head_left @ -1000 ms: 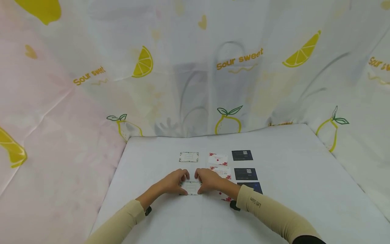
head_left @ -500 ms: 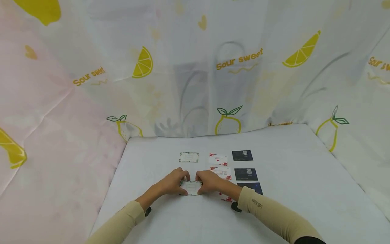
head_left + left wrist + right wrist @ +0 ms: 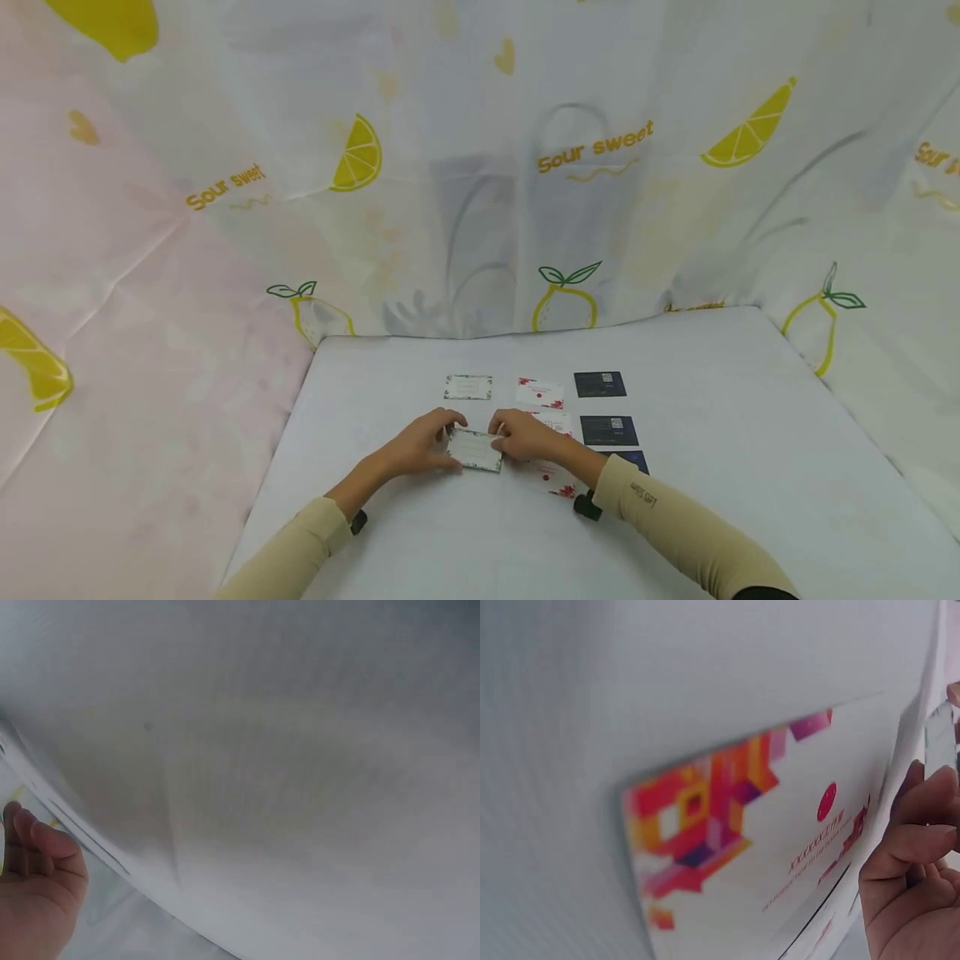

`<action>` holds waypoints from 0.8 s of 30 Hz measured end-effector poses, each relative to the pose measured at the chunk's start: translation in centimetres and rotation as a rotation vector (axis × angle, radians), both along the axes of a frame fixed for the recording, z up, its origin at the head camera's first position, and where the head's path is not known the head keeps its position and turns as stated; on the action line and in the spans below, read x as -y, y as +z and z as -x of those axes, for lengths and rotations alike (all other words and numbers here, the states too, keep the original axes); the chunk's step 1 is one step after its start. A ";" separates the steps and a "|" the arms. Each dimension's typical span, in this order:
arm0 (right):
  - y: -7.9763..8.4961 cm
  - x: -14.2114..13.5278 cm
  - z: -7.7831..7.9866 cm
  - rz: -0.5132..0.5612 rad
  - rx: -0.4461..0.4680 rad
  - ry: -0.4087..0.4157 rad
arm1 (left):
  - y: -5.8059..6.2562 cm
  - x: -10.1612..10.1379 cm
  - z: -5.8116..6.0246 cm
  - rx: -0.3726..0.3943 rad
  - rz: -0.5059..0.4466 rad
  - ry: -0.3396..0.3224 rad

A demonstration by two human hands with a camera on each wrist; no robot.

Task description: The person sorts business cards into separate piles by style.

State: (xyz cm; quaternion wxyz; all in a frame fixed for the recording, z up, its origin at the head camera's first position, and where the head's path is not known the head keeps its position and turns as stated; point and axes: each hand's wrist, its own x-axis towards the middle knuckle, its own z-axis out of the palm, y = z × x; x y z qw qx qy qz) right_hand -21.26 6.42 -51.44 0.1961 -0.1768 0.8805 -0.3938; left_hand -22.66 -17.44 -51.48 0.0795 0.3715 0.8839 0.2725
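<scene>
A white business card with a leafy printed border sits between my two hands in the head view, turned slightly and tilted. At its right edge my right hand pinches it between thumb and bent fingers. My left hand spans its left end, fingertips at the upper corner and thumb at the lower one. In the right wrist view, part of the card rises above the fingers of my right hand. The left wrist view shows my left hand with bent fingers, and the card is out of sight there.
Behind the hands lies another leafy-bordered card. White cards with red corners form a column to the right, partly under my right forearm. Farther right are dark blue cards. A lemon-print curtain borders the white table.
The leafy-bordered card has turned and tipped up from lying flat. My right hand has shifted from spanning its right end to pinching its edge, uncovering more of the nearest red-cornered card.
</scene>
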 end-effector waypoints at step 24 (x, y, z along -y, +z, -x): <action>0.0 -1.0 0.7 0.037 -0.266 -0.022 | 0.5 0.1 1.6 -0.012 -0.086 0.040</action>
